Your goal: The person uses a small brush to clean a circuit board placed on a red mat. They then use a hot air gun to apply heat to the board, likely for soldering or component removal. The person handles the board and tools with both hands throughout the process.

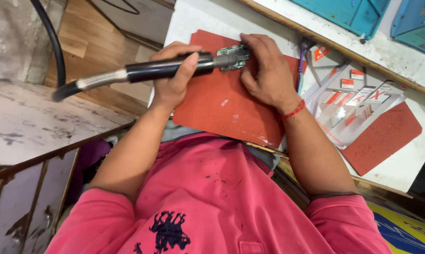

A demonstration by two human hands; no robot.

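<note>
My left hand (pixel 175 77) is closed round the black handpiece of a rotary tool (pixel 168 69) with a flexible metal-sheathed shaft trailing off to the left. Its metal tip meets a small green circuit board (pixel 234 55). My right hand (pixel 264 70), with a red thread at the wrist, pins that board down on a red mat (pixel 222 110) with its fingers. Most of the board is hidden under the fingers and the tool's nose.
The white worktable (pixel 400 164) carries a second red mat (pixel 381 136), a white sheet with small red-labelled packets (pixel 358 96) and a purple-handled tool (pixel 301 70). Blue trays (pixel 353 11) lie at the far edge. A worn bench (pixel 29 117) stands at the left.
</note>
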